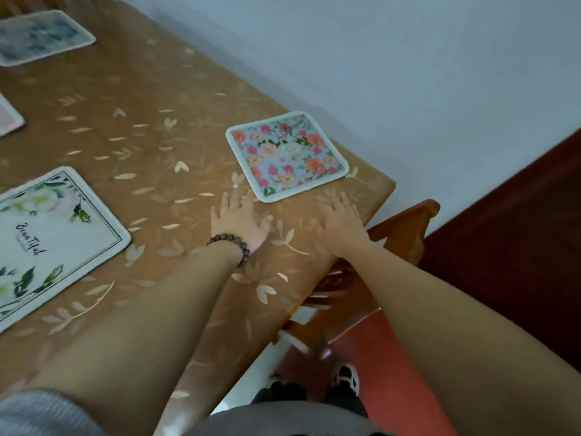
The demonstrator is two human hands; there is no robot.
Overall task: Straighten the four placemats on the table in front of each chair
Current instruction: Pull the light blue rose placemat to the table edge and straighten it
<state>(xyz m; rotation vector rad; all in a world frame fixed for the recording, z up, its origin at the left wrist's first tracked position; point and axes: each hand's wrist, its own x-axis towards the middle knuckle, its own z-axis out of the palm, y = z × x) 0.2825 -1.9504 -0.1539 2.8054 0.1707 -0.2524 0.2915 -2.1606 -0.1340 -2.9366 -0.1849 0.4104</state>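
A square blue placemat with red and pink flowers (286, 155) lies near the table's right corner, turned at an angle to the edges. My left hand (236, 220), with a bead bracelet on the wrist, rests flat on the tablecloth just below the mat's lower left corner, fingertips close to its edge. My right hand (341, 223) lies flat and spread to the right, a short way below the mat and apart from it. A white placemat with green leaves and script (53, 240) sits at the left. A blue-grey placemat (41, 36) lies far back left. A pinkish placemat (8, 116) shows at the left edge.
The table wears a tan cloth with pale leaf print (151, 146). A wooden chair (405, 237) stands at the table's right corner, beside a pale wall. Below are a red floor strip, a dark wooden panel at right and my shoes.
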